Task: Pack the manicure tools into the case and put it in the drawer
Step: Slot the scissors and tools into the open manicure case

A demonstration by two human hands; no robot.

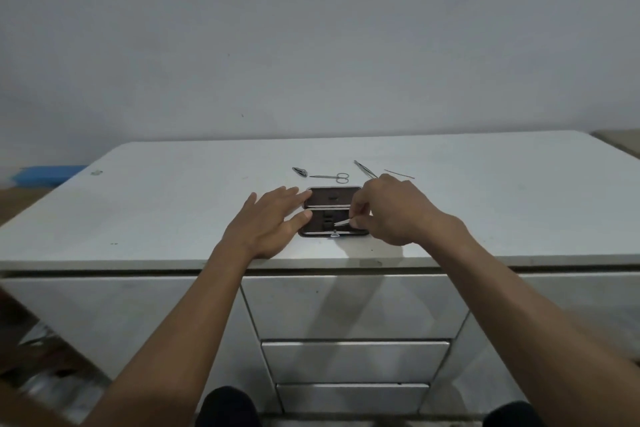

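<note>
My left hand lies flat and released on the table, its fingertips touching the left edge of the open case to keep it from sliding. The case sits near the front edge of the table, both halves lying flat, with small straps in the near half. I judge it light and a little slippery on this smooth top, so it needs this steadying.

Behind the case, from the left, I see a nail clipper, then small scissors, then tweezers partly hidden by my right hand, and a thin stick-like tool at the far right.

My right hand pinches a small metal tool over the near half of the case. The tool looks thin, stiff and smooth, so I would hold it at the wider end and slide the point under a strap.

The drawers below are closed, and my arms reach over them.
</note>
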